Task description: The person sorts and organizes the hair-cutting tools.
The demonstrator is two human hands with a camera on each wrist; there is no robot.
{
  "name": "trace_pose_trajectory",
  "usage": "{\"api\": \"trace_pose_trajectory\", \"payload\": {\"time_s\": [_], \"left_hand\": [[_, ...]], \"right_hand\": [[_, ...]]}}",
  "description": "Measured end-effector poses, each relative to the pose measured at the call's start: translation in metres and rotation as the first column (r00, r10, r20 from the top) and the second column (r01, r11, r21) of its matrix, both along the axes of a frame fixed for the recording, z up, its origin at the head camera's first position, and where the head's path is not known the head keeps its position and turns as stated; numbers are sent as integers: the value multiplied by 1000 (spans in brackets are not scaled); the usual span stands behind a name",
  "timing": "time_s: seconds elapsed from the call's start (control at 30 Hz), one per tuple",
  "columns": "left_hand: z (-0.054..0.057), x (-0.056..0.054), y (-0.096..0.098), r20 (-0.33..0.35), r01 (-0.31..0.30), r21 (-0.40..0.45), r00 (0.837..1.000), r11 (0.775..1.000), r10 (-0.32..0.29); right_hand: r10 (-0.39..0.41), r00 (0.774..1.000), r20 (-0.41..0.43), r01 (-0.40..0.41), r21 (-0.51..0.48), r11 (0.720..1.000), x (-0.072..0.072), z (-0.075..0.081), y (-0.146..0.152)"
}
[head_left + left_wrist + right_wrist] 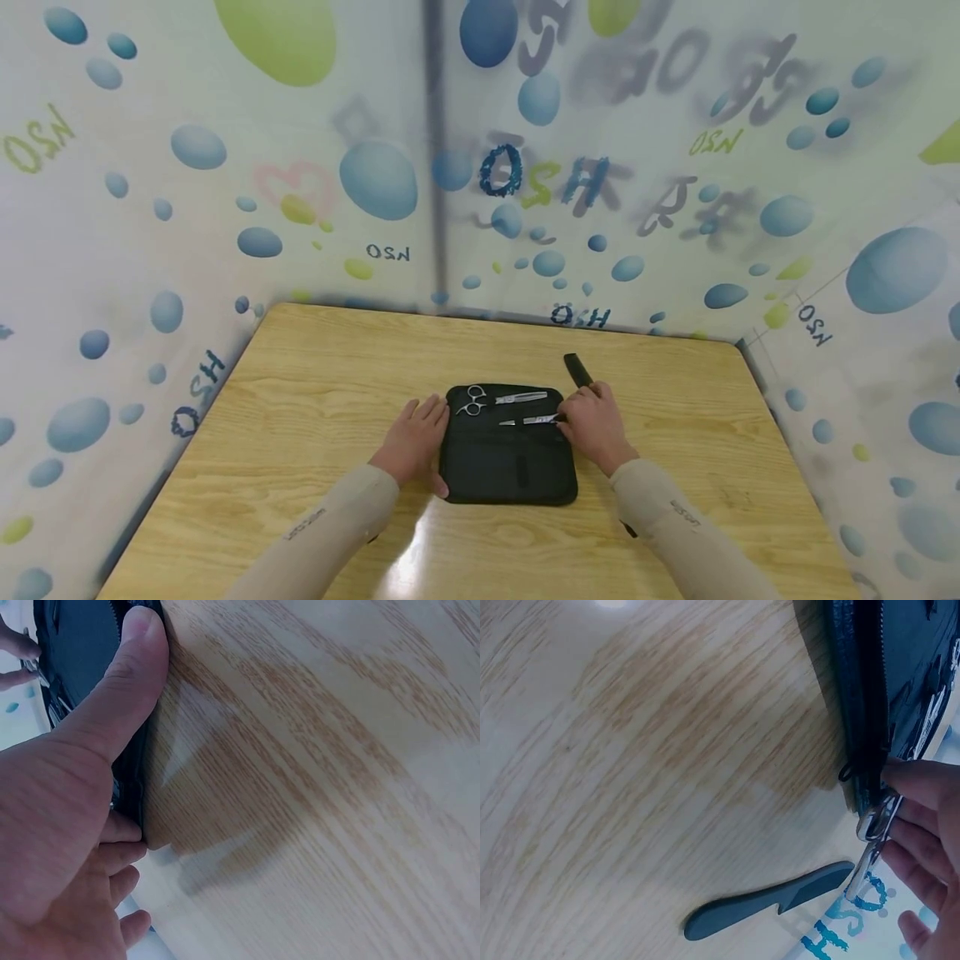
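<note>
A black zip case (pixel 480 471) lies unfolded on the wooden table. Along its far half lies one pair of silver scissors (pixel 473 407), finger rings to the left. Just below, a second pair of scissors (pixel 537 420) points its tip left, held under a strap. My right hand (pixel 596 427) pinches this second pair by its handles at the case's right edge; the metal finger rings (pixel 876 825) show between thumb and fingers in the right wrist view. On the left edge of the case rests my left hand (pixel 414 440), fingers extended and thumb (pixel 127 682) along the border.
A black comb (pixel 577 370) with a handle lies on the table just beyond my right hand. The wooden table (pixel 315 400) meets patterned walls (pixel 360 200) at the back and both sides. A zipper pull (pixel 847 772) hangs at the case's right edge.
</note>
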State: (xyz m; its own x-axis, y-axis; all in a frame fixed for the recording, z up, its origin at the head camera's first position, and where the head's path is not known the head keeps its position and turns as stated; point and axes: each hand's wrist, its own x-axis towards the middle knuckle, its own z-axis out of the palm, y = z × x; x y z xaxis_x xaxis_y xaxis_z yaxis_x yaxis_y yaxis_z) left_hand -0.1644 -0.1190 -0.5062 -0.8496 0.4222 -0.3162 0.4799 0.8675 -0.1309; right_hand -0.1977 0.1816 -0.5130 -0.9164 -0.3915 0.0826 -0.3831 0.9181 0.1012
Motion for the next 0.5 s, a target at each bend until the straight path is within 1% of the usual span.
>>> {"api": "trace_pose_trajectory", "payload": {"time_s": [0.1, 0.23, 0.5], "left_hand": [[1, 0, 0, 2, 0, 2, 1000, 1000, 0], [1, 0, 0, 7, -2, -4, 1000, 1000, 2], [-4, 1, -1, -1, -2, -2, 1000, 1000, 2]], "right_hand": [[0, 1000, 2, 0, 3, 1000, 0, -1, -2], [9, 1000, -18, -9, 3, 1000, -1, -3, -5], [56, 996, -73, -57, -12, 998, 0, -9, -8]]}}
